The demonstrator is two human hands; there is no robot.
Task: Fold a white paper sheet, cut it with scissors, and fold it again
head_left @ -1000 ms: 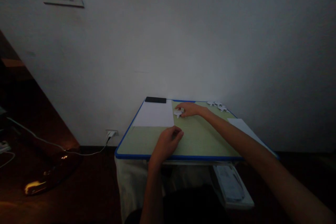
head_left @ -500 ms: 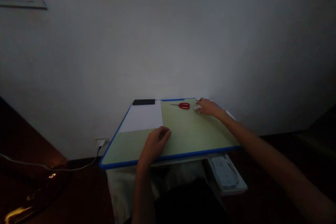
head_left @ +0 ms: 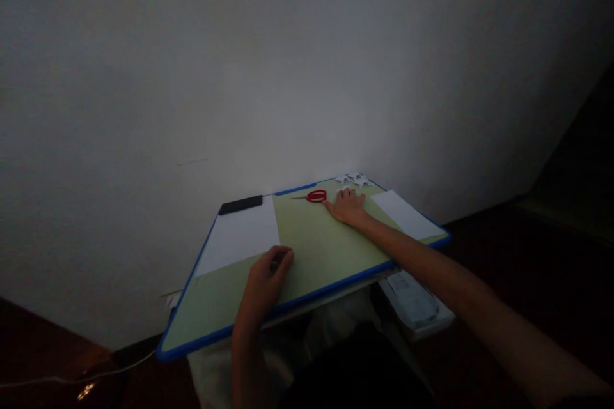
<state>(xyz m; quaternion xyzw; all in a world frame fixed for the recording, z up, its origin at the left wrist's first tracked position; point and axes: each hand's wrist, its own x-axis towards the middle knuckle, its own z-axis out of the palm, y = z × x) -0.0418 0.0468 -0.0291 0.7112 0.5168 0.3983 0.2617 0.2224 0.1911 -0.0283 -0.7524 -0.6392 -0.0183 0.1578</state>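
White cutout (head_left: 341, 190) on the far right part of the tabletop, and you've got it mostly covered, only bits of white showing around your fingertips! Up ahead, a pale wall (head_left: 307, 77) fills most of your view. Against it stands your table (head_left: 316, 249), green on top, blue along the rim. Two blank sheets lie on it: the left sheet (head_left: 240, 236) near the left side, the right sheet (head_left: 405, 214) along the right. Your right arm stretches across the tabletop, and your right hand (head_left: 348, 208) lies palm down, fingers spread wide, thumb out toward the scissors; whether you grip the cutout, I can't tell. Your left hand (head_left: 265, 280) sits just beside the left sheet's near corner, fingers curled, thumb and forefinger narrow; whether they meet, I can't tell. Beyond, a black slab (head_left: 240, 204) lies at the left sheet's far edge. Red-handled scissors (head_left: 316, 195) lie near your right thumb, blades pointing left. Smallest, star-like paper pieces (head_left: 354, 178) cluster at the far right corner, just past your right fingers.
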